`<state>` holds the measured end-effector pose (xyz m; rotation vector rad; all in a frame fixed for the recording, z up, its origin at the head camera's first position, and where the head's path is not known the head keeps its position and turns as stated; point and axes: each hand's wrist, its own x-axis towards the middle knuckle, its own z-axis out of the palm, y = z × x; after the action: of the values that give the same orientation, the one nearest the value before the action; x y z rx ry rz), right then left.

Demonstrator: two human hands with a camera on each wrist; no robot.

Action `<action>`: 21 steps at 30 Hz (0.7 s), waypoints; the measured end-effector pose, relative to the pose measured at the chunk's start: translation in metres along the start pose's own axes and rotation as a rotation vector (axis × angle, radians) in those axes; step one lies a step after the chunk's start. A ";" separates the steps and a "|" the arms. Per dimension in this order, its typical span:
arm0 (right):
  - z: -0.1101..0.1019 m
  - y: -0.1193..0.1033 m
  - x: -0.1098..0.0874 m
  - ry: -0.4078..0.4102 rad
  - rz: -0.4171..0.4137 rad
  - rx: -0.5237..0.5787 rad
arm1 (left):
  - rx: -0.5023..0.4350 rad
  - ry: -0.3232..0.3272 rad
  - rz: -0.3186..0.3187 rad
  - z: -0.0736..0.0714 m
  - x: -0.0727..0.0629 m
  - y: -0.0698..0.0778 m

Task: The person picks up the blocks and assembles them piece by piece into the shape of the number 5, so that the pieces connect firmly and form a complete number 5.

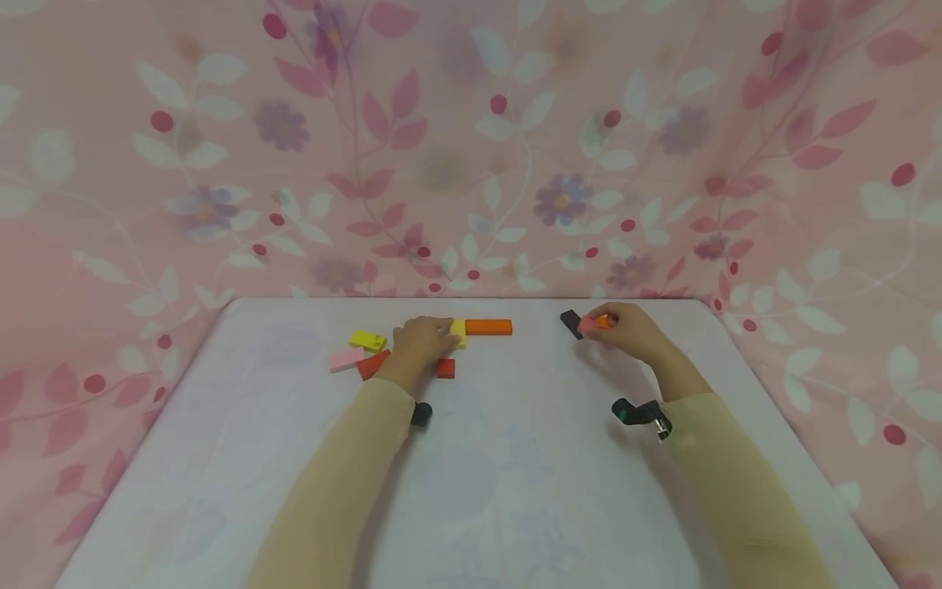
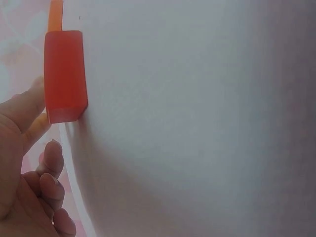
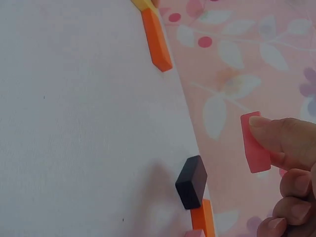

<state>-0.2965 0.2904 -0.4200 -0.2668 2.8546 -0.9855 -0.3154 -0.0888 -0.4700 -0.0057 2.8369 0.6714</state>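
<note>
Holding a pink block (image 3: 255, 143) by one end, thumb against finger, the right hand (image 1: 633, 329) likely leaves its other end free, near the table's (image 1: 515, 491) far edge toward the right corner. Near it sit a dark block (image 3: 191, 182) and an orange block (image 3: 203, 217). The left hand (image 1: 419, 339) touches a yellow block (image 1: 459, 334) beside an orange bar (image 1: 489, 327), perhaps steadying it; whether it pinches, I cannot tell. Open room separates bar and dark block, widening toward the near edge.
</note>
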 end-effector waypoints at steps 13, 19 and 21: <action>0.041 -0.021 0.040 -0.025 -0.057 0.116 | -0.007 -0.025 0.008 0.000 0.002 -0.001; 0.063 -0.028 0.056 -0.079 -0.004 0.096 | -0.038 -0.034 -0.014 0.001 0.003 -0.002; 0.068 -0.030 0.060 -0.094 0.010 0.080 | -0.046 -0.031 -0.020 0.001 0.003 -0.003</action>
<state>-0.3407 0.2144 -0.4576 -0.2831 2.7228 -1.0537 -0.3181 -0.0909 -0.4729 -0.0302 2.7873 0.7258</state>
